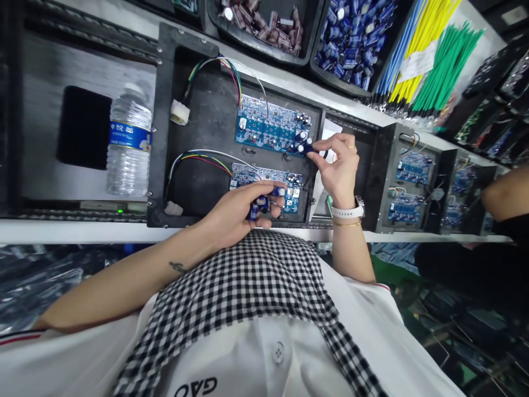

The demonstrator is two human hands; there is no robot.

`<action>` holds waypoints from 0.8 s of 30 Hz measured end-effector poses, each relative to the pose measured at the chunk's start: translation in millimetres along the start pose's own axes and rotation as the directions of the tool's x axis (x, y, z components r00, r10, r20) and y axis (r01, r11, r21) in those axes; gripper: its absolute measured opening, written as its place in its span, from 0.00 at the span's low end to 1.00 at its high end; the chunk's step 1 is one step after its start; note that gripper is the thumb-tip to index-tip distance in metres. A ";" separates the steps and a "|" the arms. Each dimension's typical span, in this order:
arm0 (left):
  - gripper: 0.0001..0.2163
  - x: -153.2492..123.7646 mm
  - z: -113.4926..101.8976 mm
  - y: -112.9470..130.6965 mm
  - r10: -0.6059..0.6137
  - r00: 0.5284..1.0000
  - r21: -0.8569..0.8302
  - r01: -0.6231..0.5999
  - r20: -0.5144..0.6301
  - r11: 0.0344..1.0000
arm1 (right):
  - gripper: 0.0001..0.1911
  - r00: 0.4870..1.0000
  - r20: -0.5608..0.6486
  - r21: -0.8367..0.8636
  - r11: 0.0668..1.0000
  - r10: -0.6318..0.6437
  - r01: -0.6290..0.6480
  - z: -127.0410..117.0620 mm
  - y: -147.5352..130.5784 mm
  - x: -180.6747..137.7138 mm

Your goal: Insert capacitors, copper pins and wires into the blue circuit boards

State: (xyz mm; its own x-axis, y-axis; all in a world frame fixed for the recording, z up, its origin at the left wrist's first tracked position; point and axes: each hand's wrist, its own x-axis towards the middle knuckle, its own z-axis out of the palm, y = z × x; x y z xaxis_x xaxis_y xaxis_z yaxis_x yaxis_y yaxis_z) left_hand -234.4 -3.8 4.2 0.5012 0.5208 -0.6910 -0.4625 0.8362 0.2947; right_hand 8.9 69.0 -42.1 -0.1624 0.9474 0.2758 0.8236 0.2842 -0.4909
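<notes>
Two blue circuit boards lie one above the other in a black tray (198,132). At the right end of the upper circuit board (264,124), my right hand (339,165) pinches a blue capacitor (308,149) against the board's corner, beside a few capacitors standing there. My left hand (243,212) is curled, palm up, over the lower circuit board (294,193) and holds several loose blue capacitors (253,212). Its fingers cover part of that board. Coloured wires (206,153) run from the left end of each board to white connectors.
Bins of brown capacitors (264,25) and blue capacitors (357,41) stand behind the tray, with bundled yellow wires (425,44) at right. A water bottle (130,140) lies at left. Further trays with circuit boards (413,165) follow at right, near another person's arm (506,193).
</notes>
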 end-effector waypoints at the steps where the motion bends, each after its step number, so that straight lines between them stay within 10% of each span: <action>1: 0.08 0.1 -1.2 -0.4 0.002 1.000 0.006 -0.002 0.001 1.000 | 0.03 1.000 0.000 -0.002 1.000 0.002 -0.002 -0.7 0.0 0.6; 24: 0.08 7.2 -3.8 0.3 0.022 1.000 0.045 -0.022 -0.002 0.999 | 0.05 0.999 0.003 -0.056 0.998 0.036 -0.036 -2.2 -14.2 2.5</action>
State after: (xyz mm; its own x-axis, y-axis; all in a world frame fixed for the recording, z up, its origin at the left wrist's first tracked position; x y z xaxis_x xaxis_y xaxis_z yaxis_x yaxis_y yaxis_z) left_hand -233.6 -0.5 -3.2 0.4895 0.5390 -0.6855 -0.4402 0.8313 0.3393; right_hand -2.0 67.1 -32.6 -0.1346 0.9574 0.2555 0.8580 0.2416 -0.4533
